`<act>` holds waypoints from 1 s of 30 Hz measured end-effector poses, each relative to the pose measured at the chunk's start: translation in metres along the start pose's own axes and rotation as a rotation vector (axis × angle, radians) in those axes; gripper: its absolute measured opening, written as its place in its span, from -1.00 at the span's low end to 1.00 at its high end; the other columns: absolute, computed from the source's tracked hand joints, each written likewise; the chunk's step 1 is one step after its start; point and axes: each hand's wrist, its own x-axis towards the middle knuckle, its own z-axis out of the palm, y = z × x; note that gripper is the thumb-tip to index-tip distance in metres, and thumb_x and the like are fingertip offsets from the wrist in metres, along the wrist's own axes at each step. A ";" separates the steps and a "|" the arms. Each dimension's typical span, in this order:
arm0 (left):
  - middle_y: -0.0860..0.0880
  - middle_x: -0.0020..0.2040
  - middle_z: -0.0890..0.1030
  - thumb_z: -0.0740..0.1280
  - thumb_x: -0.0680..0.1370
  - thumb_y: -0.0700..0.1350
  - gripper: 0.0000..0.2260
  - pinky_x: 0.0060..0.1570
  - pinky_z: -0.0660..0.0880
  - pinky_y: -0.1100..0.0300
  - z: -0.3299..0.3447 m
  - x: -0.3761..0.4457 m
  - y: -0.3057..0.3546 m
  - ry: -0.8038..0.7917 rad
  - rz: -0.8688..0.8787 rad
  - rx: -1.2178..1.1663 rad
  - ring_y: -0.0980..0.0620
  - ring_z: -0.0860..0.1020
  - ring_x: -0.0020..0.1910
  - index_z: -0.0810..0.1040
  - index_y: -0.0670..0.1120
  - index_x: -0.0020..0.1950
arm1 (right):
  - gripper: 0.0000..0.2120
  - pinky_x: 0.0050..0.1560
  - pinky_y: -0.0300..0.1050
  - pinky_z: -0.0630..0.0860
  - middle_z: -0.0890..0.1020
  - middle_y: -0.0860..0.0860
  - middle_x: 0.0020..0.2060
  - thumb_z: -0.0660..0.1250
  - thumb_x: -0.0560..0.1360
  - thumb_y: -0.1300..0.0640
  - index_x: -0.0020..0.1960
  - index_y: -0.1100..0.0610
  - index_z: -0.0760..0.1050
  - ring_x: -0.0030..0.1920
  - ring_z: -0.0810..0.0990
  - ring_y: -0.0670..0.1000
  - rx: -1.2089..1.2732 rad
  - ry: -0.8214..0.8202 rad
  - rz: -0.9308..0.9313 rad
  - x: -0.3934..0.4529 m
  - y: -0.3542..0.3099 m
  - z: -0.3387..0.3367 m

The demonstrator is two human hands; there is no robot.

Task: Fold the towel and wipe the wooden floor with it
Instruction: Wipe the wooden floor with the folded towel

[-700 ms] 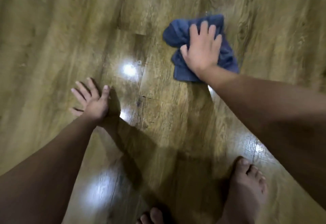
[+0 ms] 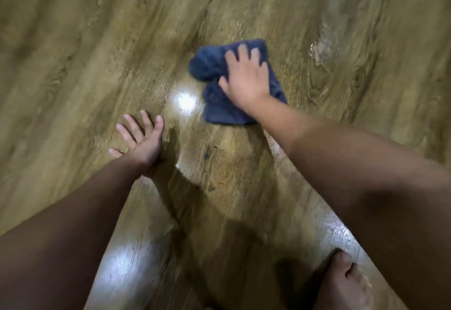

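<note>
On the wooden floor the folded blue towel lies under the flat, spread right hand, the left hand braces with spread fingers, so wiping seems underway; next needs steady sliding pressure.

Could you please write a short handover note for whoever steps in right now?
Right hand: flat, fingers spread, pressing the blue towel onto the wooden floor.
Left hand: open, fingers spread, braced on the floor, nothing in it.
Towel: bunched and roughly folded, just right of a bright glare spot.
Done: folding, loosely.
Left: carry on wiping. A bare foot stands at lower right.
</note>
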 end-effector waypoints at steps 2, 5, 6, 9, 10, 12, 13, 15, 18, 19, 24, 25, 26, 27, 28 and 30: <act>-0.17 0.35 0.57 0.10 0.59 0.33 -0.40 0.00 0.30 -0.24 -0.001 0.003 0.002 -0.019 0.001 -0.013 -0.29 0.39 0.43 0.55 -0.07 0.36 | -0.52 0.12 0.22 0.42 0.38 0.12 0.33 0.29 0.51 -0.11 0.36 0.06 0.36 0.33 0.34 0.23 0.034 -0.009 0.143 0.018 0.008 -0.005; -0.24 0.26 0.60 0.03 0.61 0.34 -0.37 0.02 0.31 -0.27 -0.002 0.005 0.003 -0.034 -0.019 0.016 -0.28 0.39 0.41 0.51 -0.10 0.38 | -0.54 0.14 0.23 0.40 0.40 0.14 0.31 0.28 0.51 -0.10 0.33 0.07 0.38 0.31 0.36 0.23 -0.037 0.009 0.051 -0.002 -0.006 -0.006; -0.29 0.16 0.64 0.00 0.61 0.33 -0.36 0.04 0.31 -0.30 -0.003 0.007 0.003 -0.025 -0.027 0.055 -0.30 0.45 0.31 0.50 -0.12 0.36 | -0.57 0.13 0.21 0.39 0.43 0.14 0.27 0.27 0.50 -0.10 0.30 0.06 0.40 0.27 0.38 0.23 -0.043 0.011 -0.014 -0.018 -0.014 -0.004; -0.23 0.23 0.63 -0.04 0.63 0.31 -0.40 0.20 0.27 -0.42 -0.004 0.011 0.006 -0.036 0.012 0.167 -0.31 0.55 0.15 0.51 -0.10 0.29 | -0.61 0.07 0.14 0.38 0.50 0.10 0.17 0.28 0.44 -0.13 0.21 0.02 0.47 0.13 0.42 0.17 -0.005 -0.018 -0.294 -0.079 -0.046 0.004; -0.23 0.27 0.61 -0.03 0.63 0.30 -0.43 0.17 0.27 -0.47 -0.004 0.012 0.006 -0.037 0.014 0.147 -0.31 0.55 0.19 0.51 -0.10 0.27 | -0.60 0.04 0.11 0.38 0.52 0.09 0.13 0.29 0.42 -0.14 0.19 0.02 0.50 0.10 0.43 0.15 0.023 -0.030 -0.405 -0.102 -0.057 0.005; -0.36 0.18 0.61 0.04 0.64 0.26 -0.43 0.03 0.28 -0.57 -0.005 0.015 0.010 -0.062 -0.009 -0.036 -0.45 0.53 0.07 0.50 -0.19 0.27 | -0.61 -0.04 0.07 0.36 0.51 0.06 0.05 0.29 0.38 -0.14 0.13 0.03 0.52 0.01 0.43 0.13 0.103 -0.063 -0.630 -0.148 -0.073 0.008; -0.40 0.13 0.60 0.08 0.64 0.25 -0.42 0.00 0.26 -0.58 -0.005 0.016 0.012 -0.080 -0.018 -0.110 -0.51 0.51 -0.04 0.50 -0.24 0.27 | -0.61 -0.07 0.06 0.35 0.49 0.04 0.03 0.28 0.39 -0.14 0.13 0.02 0.51 -0.01 0.41 0.12 0.124 -0.084 -0.752 -0.170 -0.077 0.010; -0.42 0.14 0.59 0.10 0.63 0.25 -0.38 -0.01 0.24 -0.61 -0.004 0.016 0.015 -0.057 -0.052 -0.155 -0.57 0.50 -0.13 0.53 -0.31 0.22 | -0.59 -0.10 0.02 0.33 0.46 0.00 0.05 0.23 0.44 -0.19 0.18 0.00 0.49 0.00 0.38 0.08 0.097 -0.110 -0.997 -0.198 -0.078 0.014; -0.46 0.11 0.60 0.12 0.62 0.25 -0.35 -0.05 0.24 -0.66 -0.008 0.018 0.018 -0.028 -0.099 -0.146 -0.63 0.50 -0.13 0.54 -0.37 0.13 | -0.61 -0.15 -0.01 0.25 0.47 -0.03 0.06 0.21 0.47 -0.21 0.18 -0.01 0.50 -0.01 0.37 0.06 0.061 -0.064 -1.174 -0.188 -0.069 0.018; -0.46 0.13 0.59 0.12 0.62 0.25 -0.35 -0.03 0.23 -0.64 -0.008 0.019 0.019 -0.032 -0.107 -0.148 -0.62 0.48 -0.08 0.54 -0.38 0.14 | -0.62 -0.17 -0.01 0.26 0.49 -0.03 0.04 0.22 0.46 -0.20 0.15 -0.01 0.51 -0.02 0.38 0.06 0.051 -0.043 -1.181 -0.175 -0.068 0.017; -0.40 0.25 0.56 0.09 0.62 0.26 -0.34 -0.05 0.21 -0.69 -0.009 0.026 0.025 -0.021 -0.114 -0.166 -0.45 0.37 0.33 0.48 -0.38 0.15 | -0.65 -0.03 0.06 0.40 0.51 0.04 0.11 0.28 0.44 -0.17 0.13 -0.01 0.49 0.09 0.46 0.13 -0.029 -0.021 -0.758 -0.083 -0.053 0.006; -0.40 0.21 0.58 0.08 0.62 0.28 -0.33 -0.10 0.21 -0.72 -0.010 0.026 0.027 -0.003 -0.119 -0.145 -0.42 0.38 0.36 0.48 -0.37 0.15 | -0.65 0.00 0.09 0.39 0.49 0.07 0.15 0.26 0.47 -0.15 0.17 0.01 0.46 0.14 0.43 0.16 -0.030 -0.022 -0.612 -0.060 -0.048 0.004; -0.41 0.18 0.59 0.06 0.61 0.30 -0.32 -0.12 0.22 -0.72 -0.010 0.027 0.028 0.008 -0.129 -0.117 -0.40 0.40 0.36 0.47 -0.35 0.17 | -0.64 0.04 0.11 0.39 0.47 0.09 0.19 0.24 0.50 -0.13 0.20 0.03 0.44 0.18 0.41 0.18 -0.023 -0.012 -0.461 -0.037 -0.043 0.001; -0.41 0.16 0.60 0.05 0.60 0.32 -0.32 -0.13 0.24 -0.72 -0.010 0.028 0.029 0.015 -0.139 -0.082 -0.40 0.42 0.35 0.48 -0.31 0.20 | -0.64 0.07 0.14 0.39 0.46 0.10 0.22 0.24 0.52 -0.12 0.23 0.05 0.43 0.20 0.39 0.19 -0.010 -0.004 -0.319 -0.018 -0.040 -0.002; -0.41 0.13 0.61 0.05 0.59 0.34 -0.32 -0.13 0.25 -0.70 -0.010 0.028 0.030 0.022 -0.146 -0.064 -0.41 0.44 0.34 0.48 -0.26 0.25 | -0.63 0.10 0.17 0.40 0.44 0.11 0.23 0.25 0.53 -0.11 0.24 0.06 0.43 0.22 0.39 0.21 0.011 0.001 -0.200 -0.004 -0.038 -0.004; -0.38 0.11 0.64 0.05 0.58 0.36 -0.36 -0.15 0.28 -0.67 -0.010 0.025 0.028 0.004 -0.151 -0.024 -0.44 0.51 0.26 0.49 -0.12 0.34 | -0.64 0.14 0.20 0.39 0.43 0.12 0.25 0.27 0.54 -0.09 0.25 0.07 0.44 0.25 0.38 0.22 0.034 0.006 -0.068 0.008 -0.043 -0.005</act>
